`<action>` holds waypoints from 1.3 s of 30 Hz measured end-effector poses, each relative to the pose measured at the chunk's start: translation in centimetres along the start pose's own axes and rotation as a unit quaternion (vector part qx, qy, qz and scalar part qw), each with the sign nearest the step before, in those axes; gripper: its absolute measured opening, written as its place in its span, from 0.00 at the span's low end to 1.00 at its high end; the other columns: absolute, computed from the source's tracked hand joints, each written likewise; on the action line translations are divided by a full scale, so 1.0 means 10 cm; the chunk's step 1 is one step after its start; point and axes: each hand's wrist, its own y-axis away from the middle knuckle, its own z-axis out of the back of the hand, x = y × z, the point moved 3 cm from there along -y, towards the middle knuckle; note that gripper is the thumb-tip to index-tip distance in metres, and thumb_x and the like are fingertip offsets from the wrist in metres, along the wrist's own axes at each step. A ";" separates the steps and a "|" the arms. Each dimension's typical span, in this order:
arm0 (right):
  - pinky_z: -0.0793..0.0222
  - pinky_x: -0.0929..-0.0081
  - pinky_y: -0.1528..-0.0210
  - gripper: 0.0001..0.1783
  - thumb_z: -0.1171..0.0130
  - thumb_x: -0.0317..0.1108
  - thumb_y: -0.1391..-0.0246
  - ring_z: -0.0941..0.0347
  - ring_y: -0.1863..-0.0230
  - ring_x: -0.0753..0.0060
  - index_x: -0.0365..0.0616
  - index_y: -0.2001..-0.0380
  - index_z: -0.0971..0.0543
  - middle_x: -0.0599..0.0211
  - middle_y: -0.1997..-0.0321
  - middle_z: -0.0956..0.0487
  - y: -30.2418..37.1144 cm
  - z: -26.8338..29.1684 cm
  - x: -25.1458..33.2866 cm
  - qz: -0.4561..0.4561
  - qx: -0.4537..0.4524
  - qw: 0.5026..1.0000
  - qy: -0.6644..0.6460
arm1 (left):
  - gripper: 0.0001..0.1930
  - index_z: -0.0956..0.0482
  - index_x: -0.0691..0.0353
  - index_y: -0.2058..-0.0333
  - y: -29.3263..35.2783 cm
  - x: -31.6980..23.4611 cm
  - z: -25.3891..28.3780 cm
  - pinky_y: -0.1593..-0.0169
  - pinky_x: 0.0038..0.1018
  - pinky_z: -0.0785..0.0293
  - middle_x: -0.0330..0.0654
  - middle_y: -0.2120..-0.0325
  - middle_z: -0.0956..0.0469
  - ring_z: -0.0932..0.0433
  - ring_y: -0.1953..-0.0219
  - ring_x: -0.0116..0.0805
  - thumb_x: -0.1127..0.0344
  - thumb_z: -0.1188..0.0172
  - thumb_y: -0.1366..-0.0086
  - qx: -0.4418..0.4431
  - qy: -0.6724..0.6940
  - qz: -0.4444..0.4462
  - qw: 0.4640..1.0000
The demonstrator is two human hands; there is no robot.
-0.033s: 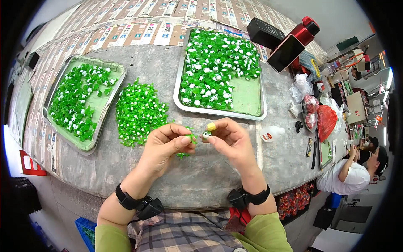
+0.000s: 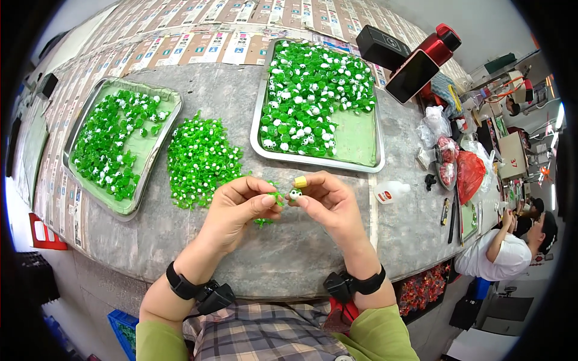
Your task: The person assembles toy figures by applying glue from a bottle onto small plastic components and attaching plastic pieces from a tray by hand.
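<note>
My left hand pinches a small green plastic piece between thumb and forefinger. A small white panda-like head with dark spots sits in the pinch of my right hand, which wears a yellow fingertip cover. The two pieces are held close together above the table; whether they touch I cannot tell. Just below my left fingers a loose green piece lies on the tabletop. Left of my left hand spreads a pile of green pieces with white dots.
Green-and-white pieces fill much of a left tray and a larger far tray. Right of my hand stands a white bottle. Beyond are a phone, a red flask and a red bag. A co-worker is at far right.
The green piece and the panda-like head are slightly nearer each other. Both hands keep their pinch, and the whole view has shifted a little.
</note>
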 end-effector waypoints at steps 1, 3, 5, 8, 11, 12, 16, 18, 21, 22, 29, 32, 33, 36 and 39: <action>0.37 0.85 0.63 0.10 0.47 0.24 0.57 0.32 0.67 0.81 0.37 0.68 0.30 0.69 0.67 0.28 0.00 -0.02 -0.01 -0.009 0.000 1.000 -0.026 | 0.07 0.29 0.65 0.69 -0.02 0.00 0.00 0.68 0.22 0.27 0.41 0.74 0.26 0.26 0.71 0.28 0.71 0.46 0.47 0.005 0.001 0.006 1.000; 0.37 0.84 0.62 0.09 0.47 0.23 0.56 0.32 0.66 0.81 0.37 0.67 0.30 0.69 0.67 0.28 0.01 -0.04 -0.03 -0.019 0.003 0.998 -0.055 | 0.07 0.29 0.65 0.69 -0.02 0.01 0.01 0.68 0.22 0.27 0.41 0.74 0.26 0.26 0.71 0.28 0.71 0.46 0.47 0.008 0.000 0.012 1.000; 0.37 0.84 0.62 0.11 0.48 0.23 0.56 0.32 0.65 0.81 0.37 0.66 0.31 0.69 0.67 0.28 0.01 -0.04 -0.03 0.003 0.014 0.999 -0.031 | 0.07 0.30 0.65 0.69 -0.04 0.03 0.02 0.68 0.22 0.27 0.42 0.73 0.26 0.25 0.70 0.29 0.72 0.46 0.47 0.004 -0.003 0.016 1.000; 0.36 0.83 0.61 0.12 0.48 0.23 0.56 0.32 0.64 0.80 0.37 0.65 0.32 0.68 0.67 0.28 0.05 -0.03 -0.04 0.020 -0.007 1.000 -0.003 | 0.06 0.30 0.64 0.69 -0.04 0.03 0.01 0.67 0.22 0.27 0.42 0.72 0.26 0.25 0.70 0.30 0.71 0.46 0.47 0.008 -0.006 0.014 1.000; 0.36 0.82 0.61 0.12 0.47 0.23 0.56 0.31 0.64 0.80 0.37 0.65 0.32 0.68 0.67 0.28 0.04 -0.05 -0.04 0.008 -0.008 1.000 -0.009 | 0.06 0.30 0.64 0.69 -0.03 0.03 0.00 0.67 0.22 0.27 0.42 0.72 0.26 0.25 0.69 0.30 0.71 0.46 0.47 0.009 -0.015 0.010 1.000; 0.36 0.82 0.61 0.12 0.47 0.23 0.56 0.31 0.64 0.80 0.37 0.65 0.32 0.68 0.67 0.28 0.04 -0.05 -0.05 0.008 -0.009 1.000 -0.010 | 0.06 0.30 0.64 0.69 -0.03 0.04 0.01 0.67 0.22 0.27 0.42 0.72 0.26 0.25 0.69 0.30 0.71 0.46 0.47 0.009 -0.016 0.011 1.000; 0.36 0.82 0.60 0.13 0.47 0.23 0.57 0.31 0.63 0.78 0.37 0.64 0.32 0.67 0.66 0.28 0.04 -0.05 -0.07 0.010 -0.014 1.000 -0.020 | 0.07 0.30 0.64 0.69 -0.03 0.04 0.01 0.67 0.22 0.27 0.42 0.72 0.26 0.25 0.69 0.29 0.72 0.46 0.47 0.002 -0.015 0.010 1.000; 0.35 0.82 0.60 0.13 0.46 0.23 0.57 0.31 0.63 0.78 0.37 0.64 0.31 0.67 0.66 0.28 0.05 -0.03 -0.06 0.027 -0.023 0.999 -0.017 | 0.07 0.30 0.64 0.68 -0.04 0.05 0.00 0.67 0.21 0.27 0.42 0.72 0.26 0.26 0.69 0.29 0.72 0.46 0.47 -0.005 -0.018 0.009 1.000; 0.35 0.82 0.60 0.13 0.45 0.22 0.57 0.30 0.63 0.77 0.36 0.65 0.30 0.66 0.66 0.27 0.07 -0.03 -0.05 0.038 -0.027 0.999 -0.018 | 0.07 0.29 0.65 0.69 -0.02 0.03 -0.01 0.67 0.21 0.28 0.42 0.73 0.26 0.26 0.70 0.28 0.72 0.45 0.48 -0.022 -0.046 -0.003 0.999; 0.34 0.82 0.60 0.12 0.45 0.22 0.57 0.30 0.63 0.77 0.36 0.65 0.30 0.66 0.66 0.27 0.06 -0.03 -0.05 0.045 -0.028 0.999 -0.007 | 0.06 0.29 0.65 0.69 -0.02 0.03 0.00 0.67 0.21 0.28 0.42 0.73 0.25 0.26 0.70 0.27 0.73 0.45 0.48 -0.021 -0.057 -0.008 0.998; 0.33 0.82 0.61 0.11 0.45 0.23 0.57 0.29 0.65 0.78 0.36 0.67 0.30 0.66 0.67 0.27 0.07 -0.06 -0.01 0.041 -0.030 0.999 0.015 | 0.05 0.28 0.66 0.71 -0.02 0.04 0.00 0.67 0.19 0.29 0.41 0.75 0.25 0.26 0.72 0.25 0.74 0.45 0.48 -0.023 -0.113 -0.027 0.993; 0.33 0.84 0.63 0.10 0.44 0.24 0.58 0.29 0.66 0.79 0.37 0.68 0.30 0.67 0.69 0.26 0.07 -0.08 0.00 0.056 -0.034 0.996 0.057 | 0.05 0.27 0.67 0.71 -0.01 0.04 0.00 0.69 0.18 0.30 0.39 0.76 0.26 0.28 0.73 0.24 0.75 0.44 0.49 -0.029 -0.123 -0.043 0.991; 0.33 0.84 0.63 0.10 0.44 0.24 0.58 0.29 0.66 0.79 0.37 0.68 0.30 0.67 0.69 0.26 0.08 -0.07 -0.01 0.056 -0.034 0.996 0.057 | 0.05 0.27 0.67 0.71 -0.01 0.04 -0.01 0.69 0.18 0.30 0.39 0.76 0.26 0.28 0.73 0.24 0.75 0.44 0.49 -0.029 -0.124 -0.043 0.991; 0.34 0.86 0.66 0.10 0.43 0.25 0.58 0.29 0.67 0.81 0.37 0.69 0.29 0.68 0.71 0.25 0.09 -0.04 -0.03 0.038 -0.020 0.994 0.096 | 0.05 0.26 0.67 0.73 0.00 -0.02 -0.05 0.72 0.18 0.32 0.38 0.78 0.27 0.29 0.75 0.23 0.76 0.43 0.51 -0.021 -0.287 -0.144 0.947; 0.35 0.87 0.66 0.10 0.44 0.26 0.58 0.29 0.68 0.82 0.37 0.70 0.29 0.69 0.72 0.25 0.10 -0.03 -0.04 -0.002 -0.006 0.998 0.068 | 0.05 0.25 0.66 0.74 0.02 -0.09 -0.09 0.74 0.18 0.34 0.39 0.79 0.28 0.30 0.77 0.24 0.77 0.42 0.53 -0.009 -0.367 -0.194 0.909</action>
